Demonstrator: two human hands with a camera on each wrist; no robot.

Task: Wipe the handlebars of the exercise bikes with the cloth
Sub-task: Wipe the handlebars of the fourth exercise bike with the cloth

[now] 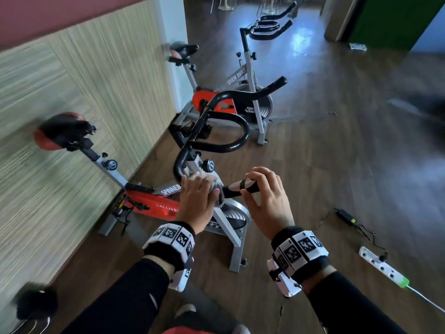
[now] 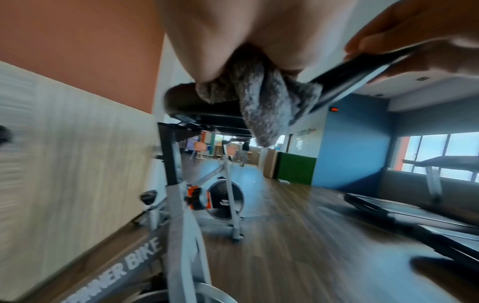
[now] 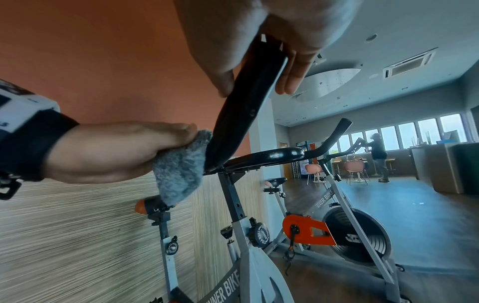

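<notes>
The nearest exercise bike's black handlebars (image 1: 216, 131) loop in front of me, with one bar end (image 1: 238, 188) pointing right. My left hand (image 1: 198, 191) grips a grey fuzzy cloth (image 1: 218, 189) wrapped round that bar. The cloth (image 2: 261, 102) hangs below my palm in the left wrist view, and the cloth (image 3: 178, 170) bunches against the bar (image 3: 249, 102) in the right wrist view. My right hand (image 1: 262, 191) curls loosely round the bar's tip, thumb and fingers on either side of it.
A second bike (image 1: 240, 92) stands behind the first, and a third set of handlebars (image 1: 269, 22) lies beyond. A striped wall panel (image 1: 72, 104) runs along the left. A white power strip (image 1: 382, 266) and a black adapter (image 1: 345, 216) lie on the wooden floor at right. A person (image 3: 378, 155) stands far off.
</notes>
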